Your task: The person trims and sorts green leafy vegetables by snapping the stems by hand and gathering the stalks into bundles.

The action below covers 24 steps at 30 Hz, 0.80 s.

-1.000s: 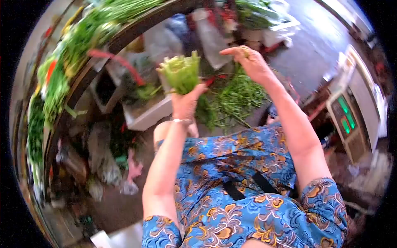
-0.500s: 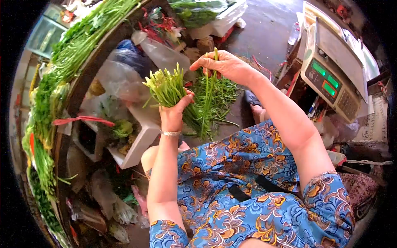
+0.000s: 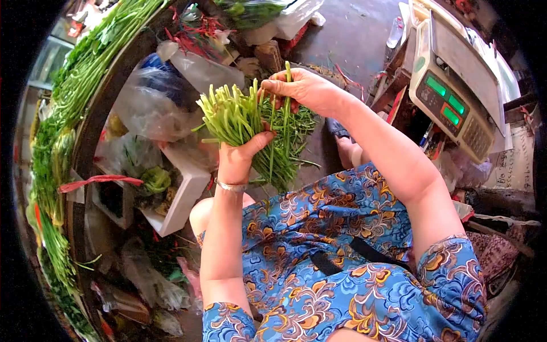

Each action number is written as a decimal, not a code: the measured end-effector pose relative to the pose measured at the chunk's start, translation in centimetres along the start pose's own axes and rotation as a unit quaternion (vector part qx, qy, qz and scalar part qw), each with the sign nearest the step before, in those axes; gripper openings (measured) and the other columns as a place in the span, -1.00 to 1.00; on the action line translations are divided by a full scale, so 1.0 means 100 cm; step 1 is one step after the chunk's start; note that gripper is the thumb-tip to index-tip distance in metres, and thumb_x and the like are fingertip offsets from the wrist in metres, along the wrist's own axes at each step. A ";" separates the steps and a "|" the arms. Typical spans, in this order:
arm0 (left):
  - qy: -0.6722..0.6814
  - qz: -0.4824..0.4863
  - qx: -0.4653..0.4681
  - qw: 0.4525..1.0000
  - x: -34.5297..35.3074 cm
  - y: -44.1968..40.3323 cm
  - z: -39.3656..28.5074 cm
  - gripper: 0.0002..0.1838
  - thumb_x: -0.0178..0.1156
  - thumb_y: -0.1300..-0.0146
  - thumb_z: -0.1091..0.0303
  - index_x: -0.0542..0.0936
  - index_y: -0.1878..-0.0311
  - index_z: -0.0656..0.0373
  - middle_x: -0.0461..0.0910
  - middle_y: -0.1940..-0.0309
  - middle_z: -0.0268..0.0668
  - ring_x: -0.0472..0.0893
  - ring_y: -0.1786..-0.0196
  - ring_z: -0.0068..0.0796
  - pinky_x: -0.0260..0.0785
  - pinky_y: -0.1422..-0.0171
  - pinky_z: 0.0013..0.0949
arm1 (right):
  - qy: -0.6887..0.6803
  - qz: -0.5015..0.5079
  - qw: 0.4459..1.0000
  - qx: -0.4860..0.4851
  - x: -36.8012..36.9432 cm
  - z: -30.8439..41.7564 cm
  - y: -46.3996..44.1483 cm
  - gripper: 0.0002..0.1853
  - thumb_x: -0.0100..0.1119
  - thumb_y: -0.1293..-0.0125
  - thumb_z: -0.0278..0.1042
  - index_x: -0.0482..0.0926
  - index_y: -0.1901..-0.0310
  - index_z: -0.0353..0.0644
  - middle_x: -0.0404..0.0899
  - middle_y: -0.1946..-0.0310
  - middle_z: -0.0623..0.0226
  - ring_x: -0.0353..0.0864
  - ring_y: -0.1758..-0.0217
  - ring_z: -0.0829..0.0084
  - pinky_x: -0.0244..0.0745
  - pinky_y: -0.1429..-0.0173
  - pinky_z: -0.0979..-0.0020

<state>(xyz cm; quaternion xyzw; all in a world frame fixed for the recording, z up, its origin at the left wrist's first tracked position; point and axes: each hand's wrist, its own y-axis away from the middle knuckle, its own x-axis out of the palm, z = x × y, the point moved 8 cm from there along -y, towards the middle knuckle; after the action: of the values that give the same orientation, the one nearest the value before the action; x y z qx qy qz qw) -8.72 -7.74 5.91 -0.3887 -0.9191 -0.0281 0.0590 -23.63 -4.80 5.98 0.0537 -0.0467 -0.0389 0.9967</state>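
My left hand [image 3: 244,153] is wrapped round a thick bunch of green stems [image 3: 231,117], cut ends up and pale. A bracelet circles that wrist. Just right of the bunch, my right hand [image 3: 297,88] pinches a few long stems [image 3: 287,117] that hang down beside it. Behind and below both hands lies a loose pile of thin green stalks [image 3: 305,122], partly hidden by the bunch and my right hand.
A scale [image 3: 456,85] with green digits stands at the right. Leafy greens [image 3: 108,62] line a curved shelf edge at the left. Plastic bags [image 3: 151,105], a white foam box [image 3: 185,196] and red ties [image 3: 199,37] lie beyond my left arm. A bottle [image 3: 395,31] is at the top.
My right hand has come down from empty pointing to pinching stems and now sits nearer the bunch. My left hand's bunch looks fuller. The view has shifted, bringing the scale farther into sight.
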 end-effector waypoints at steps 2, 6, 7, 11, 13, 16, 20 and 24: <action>0.025 -0.010 -0.030 0.999 -0.007 -0.004 0.011 -0.71 0.33 0.03 0.59 0.56 0.18 0.24 0.60 0.30 -0.36 0.56 0.25 -0.52 0.42 0.08 -0.44 | -0.017 0.025 0.999 0.013 0.005 0.002 0.001 -0.66 0.17 -0.28 0.06 0.63 0.20 -0.07 0.50 0.52 0.60 0.41 0.45 0.73 0.27 0.42 0.62; 0.048 -0.017 -0.043 0.998 0.000 -0.012 0.013 -0.69 0.33 0.05 0.58 0.56 0.17 0.23 0.60 0.29 -0.37 0.56 0.23 -0.52 0.42 0.08 -0.44 | -0.047 0.028 0.998 0.019 -0.003 0.003 -0.003 -0.72 0.22 -0.27 -0.02 0.63 0.22 -0.06 0.50 0.51 0.61 0.42 0.43 0.73 0.28 0.40 0.61; 0.058 -0.018 -0.053 0.997 0.000 -0.014 0.023 -0.68 0.33 0.04 0.57 0.56 0.16 0.23 0.60 0.29 -0.37 0.57 0.23 -0.51 0.42 0.07 -0.43 | -0.049 0.030 0.998 0.016 -0.004 0.003 -0.003 -0.74 0.24 -0.25 -0.05 0.62 0.24 -0.06 0.51 0.51 0.61 0.42 0.42 0.73 0.29 0.38 0.61; 0.088 -0.028 -0.065 0.994 0.005 -0.016 0.027 -0.67 0.33 0.04 0.56 0.55 0.13 0.23 0.60 0.27 -0.36 0.58 0.21 -0.49 0.43 0.06 -0.41 | -0.070 0.006 0.998 0.004 -0.007 0.001 -0.006 -0.76 0.35 -0.16 -0.13 0.60 0.35 -0.11 0.51 0.53 0.55 0.40 0.52 0.69 0.27 0.44 0.62; 0.082 -0.034 -0.066 0.994 0.007 -0.016 0.029 -0.66 0.33 0.04 0.56 0.56 0.12 0.23 0.60 0.26 -0.35 0.58 0.21 -0.49 0.43 0.05 -0.41 | -0.081 0.001 0.997 0.009 -0.008 0.000 -0.005 -0.77 0.37 -0.15 -0.14 0.59 0.37 -0.10 0.52 0.53 0.54 0.42 0.52 0.68 0.29 0.45 0.60; 0.081 -0.042 -0.059 0.994 0.006 -0.018 0.033 -0.63 0.34 0.04 0.55 0.55 0.09 0.23 0.60 0.25 -0.35 0.58 0.19 -0.49 0.43 0.04 -0.40 | -0.072 -0.022 0.997 0.010 -0.008 -0.001 -0.005 -0.76 0.38 -0.13 -0.15 0.58 0.38 -0.11 0.53 0.53 0.52 0.44 0.51 0.65 0.31 0.45 0.59; 0.084 -0.048 -0.051 0.994 0.007 -0.020 0.033 -0.58 0.34 0.03 0.55 0.53 0.02 0.22 0.61 0.22 -0.35 0.58 0.16 -0.49 0.43 0.02 -0.41 | -0.078 -0.035 0.996 -0.004 -0.011 -0.004 -0.010 -0.75 0.40 -0.11 -0.18 0.56 0.39 -0.13 0.54 0.52 0.50 0.46 0.49 0.63 0.35 0.43 0.56; 0.085 -0.044 -0.069 0.993 0.002 -0.020 0.039 -0.54 0.34 0.04 0.59 0.52 -0.01 0.22 0.61 0.18 -0.35 0.58 0.14 -0.49 0.43 0.00 -0.41 | -0.086 -0.049 0.995 -0.008 -0.008 -0.007 -0.012 -0.75 0.41 -0.10 -0.19 0.57 0.38 -0.14 0.54 0.51 0.48 0.47 0.47 0.61 0.37 0.41 0.55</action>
<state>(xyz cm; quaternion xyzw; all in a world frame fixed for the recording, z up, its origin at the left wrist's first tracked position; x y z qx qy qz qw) -10.62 -8.59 2.03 -0.3475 -0.9227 -0.1268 0.1087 -24.39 -5.81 5.05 0.0446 -0.1297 -0.0922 0.9863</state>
